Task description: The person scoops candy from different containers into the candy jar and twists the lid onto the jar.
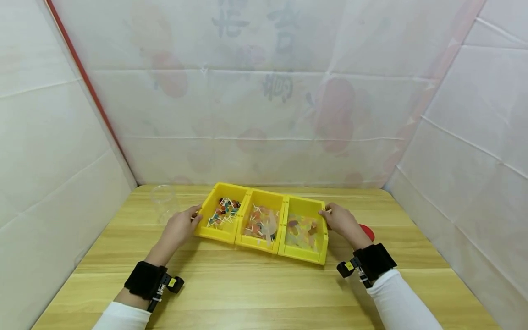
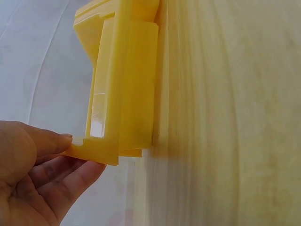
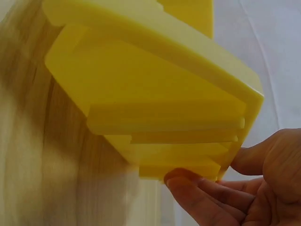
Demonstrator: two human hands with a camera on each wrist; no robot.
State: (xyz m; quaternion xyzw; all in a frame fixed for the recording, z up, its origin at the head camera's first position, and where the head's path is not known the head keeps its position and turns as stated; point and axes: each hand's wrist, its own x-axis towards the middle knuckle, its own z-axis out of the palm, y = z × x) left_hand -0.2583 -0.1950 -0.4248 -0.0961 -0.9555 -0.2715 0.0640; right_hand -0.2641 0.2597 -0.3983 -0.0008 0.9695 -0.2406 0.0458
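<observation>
A row of three joined yellow bins [image 1: 257,244] is held between my two hands, slanting with its right end nearer me. The left bin [image 1: 214,233] holds small dark, orange and teal pieces with white sticks. Similar sticked pieces and a translucent strip [image 1: 271,224] lie in the middle one. Pale, translucent coloured pieces [image 1: 305,229] fill the bottom of the right bin. My left hand [image 1: 180,227] pinches the left end's rim, thumb on top and fingers beneath in the left wrist view. My right hand [image 1: 343,221] grips the right end by its outer wall [image 3: 188,80].
A clear, cup-like container [image 1: 162,195] stands at the back left of the wooden table [image 1: 247,293]. Part of a red round object [image 1: 367,232] shows beside my right wrist. White sheeting [image 1: 264,105] encloses the table at the back and both sides.
</observation>
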